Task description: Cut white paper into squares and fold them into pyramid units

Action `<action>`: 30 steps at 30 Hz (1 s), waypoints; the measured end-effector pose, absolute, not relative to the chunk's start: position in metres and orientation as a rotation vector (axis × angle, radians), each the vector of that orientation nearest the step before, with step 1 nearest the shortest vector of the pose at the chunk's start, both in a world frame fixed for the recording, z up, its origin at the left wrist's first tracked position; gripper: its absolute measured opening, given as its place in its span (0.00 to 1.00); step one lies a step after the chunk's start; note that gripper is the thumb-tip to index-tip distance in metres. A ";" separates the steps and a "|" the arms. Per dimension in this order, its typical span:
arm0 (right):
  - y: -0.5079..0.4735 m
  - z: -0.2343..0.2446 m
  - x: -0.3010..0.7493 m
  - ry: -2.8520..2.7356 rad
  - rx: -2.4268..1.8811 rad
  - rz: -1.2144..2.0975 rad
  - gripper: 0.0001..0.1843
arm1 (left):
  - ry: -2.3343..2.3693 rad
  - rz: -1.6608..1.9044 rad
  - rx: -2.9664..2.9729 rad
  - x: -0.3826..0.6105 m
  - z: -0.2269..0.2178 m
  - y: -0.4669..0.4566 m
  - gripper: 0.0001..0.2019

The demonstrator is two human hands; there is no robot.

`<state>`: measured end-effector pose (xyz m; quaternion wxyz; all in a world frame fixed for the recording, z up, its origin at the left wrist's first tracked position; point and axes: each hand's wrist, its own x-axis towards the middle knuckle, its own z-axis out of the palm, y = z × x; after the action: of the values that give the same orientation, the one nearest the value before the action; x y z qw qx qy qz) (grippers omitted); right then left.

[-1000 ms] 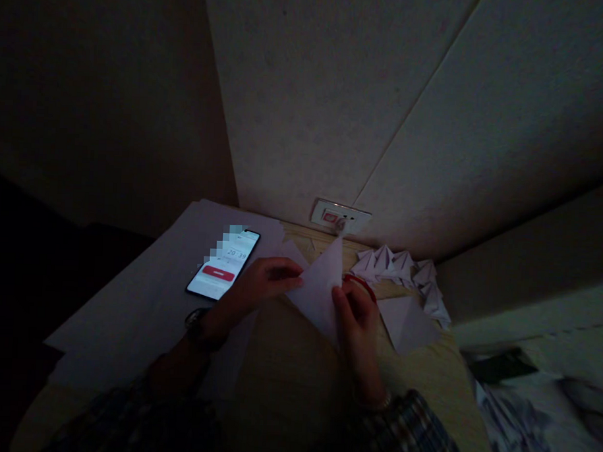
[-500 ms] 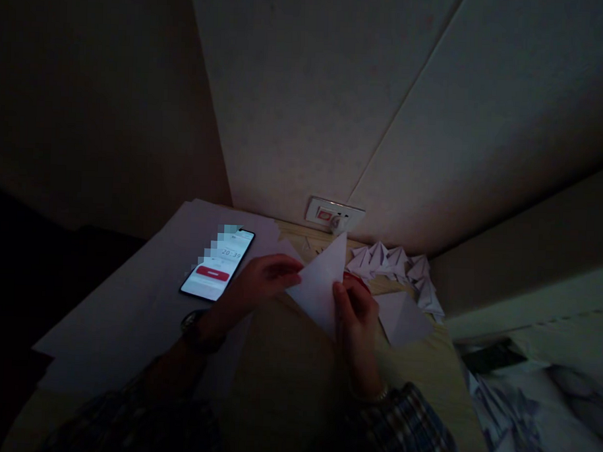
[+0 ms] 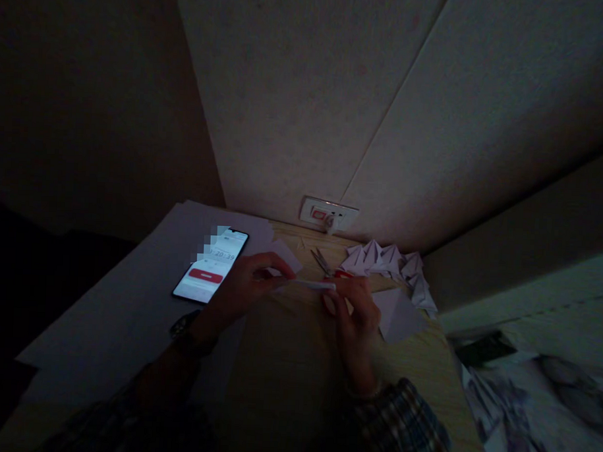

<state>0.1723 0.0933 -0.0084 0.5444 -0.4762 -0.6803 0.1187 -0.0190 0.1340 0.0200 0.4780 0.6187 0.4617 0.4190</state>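
Observation:
A folded white paper (image 3: 312,284) is held level between my two hands, seen almost edge-on as a thin strip. My left hand (image 3: 260,276) is closed on its left end, the fingers pinching it. At the right end, my right hand (image 3: 354,308) pinches the paper between thumb and fingers. Just behind the paper lie red-handled scissors (image 3: 322,261), partly hidden by my right hand. To the right of that hand rests a creased square of paper (image 3: 401,315). Another small piece of paper (image 3: 285,254) lies behind my left hand.
A phone (image 3: 211,266) with a lit screen lies on a stack of white sheets (image 3: 115,298) at left. Several folded paper pieces (image 3: 390,259) line the table's back right edge. A wall socket (image 3: 328,215) holds a plug. More folded papers (image 3: 507,411) lie lower right, beyond the table.
The paper in my hands has turned from showing its broad pointed face to nearly edge-on. The scissors behind it now show. The view has shifted slightly.

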 end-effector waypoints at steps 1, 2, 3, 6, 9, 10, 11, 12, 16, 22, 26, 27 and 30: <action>0.092 -0.009 0.174 -1.645 -1.103 0.211 0.10 | 1.114 1.067 1.492 -0.019 0.020 0.133 0.04; 0.091 -0.010 0.175 -1.673 -1.084 0.155 0.12 | 1.100 1.104 1.457 -0.018 0.021 0.132 0.05; 0.090 -0.011 0.176 -1.703 -1.065 0.114 0.14 | 1.087 1.121 1.404 -0.017 0.021 0.131 0.06; 0.085 -0.013 0.177 -1.800 -1.023 0.068 0.19 | 1.031 1.065 1.218 -0.015 0.020 0.128 0.07; 0.083 -0.014 0.177 -1.857 -1.031 0.040 0.22 | 0.950 1.048 1.087 -0.014 0.020 0.127 0.09; 0.083 -0.014 0.177 -1.867 -1.035 0.025 0.23 | 0.912 1.058 1.047 -0.014 0.020 0.127 0.09; 0.083 -0.014 0.178 -1.880 -1.031 0.010 0.23 | 0.870 1.062 1.005 -0.015 0.020 0.128 0.10; 0.083 -0.013 0.178 -1.891 -1.023 -0.006 0.23 | 0.830 1.062 0.968 -0.015 0.019 0.129 0.09; 0.082 -0.011 0.179 -1.925 -1.023 -0.034 0.24 | 0.780 0.983 0.914 -0.019 0.013 0.132 0.12; 0.087 -0.011 0.175 -1.869 -1.025 0.017 0.23 | 0.987 0.975 1.044 -0.019 0.015 0.133 0.10; 0.094 -0.010 0.173 -1.510 -1.191 0.356 0.14 | 1.171 1.057 1.232 -0.018 0.018 0.133 0.09; 0.096 -0.009 0.173 -1.450 -1.226 0.472 0.12 | 1.181 1.067 1.246 -0.018 0.018 0.132 0.09; 0.099 -0.006 0.170 -1.399 -1.245 0.800 0.12 | 1.207 1.088 1.312 -0.017 0.018 0.131 0.09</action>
<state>0.1699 0.0990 -0.0056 0.5250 -0.5203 -0.5848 0.3342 -0.0170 0.1310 0.0182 0.5023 0.5432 0.4996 0.4505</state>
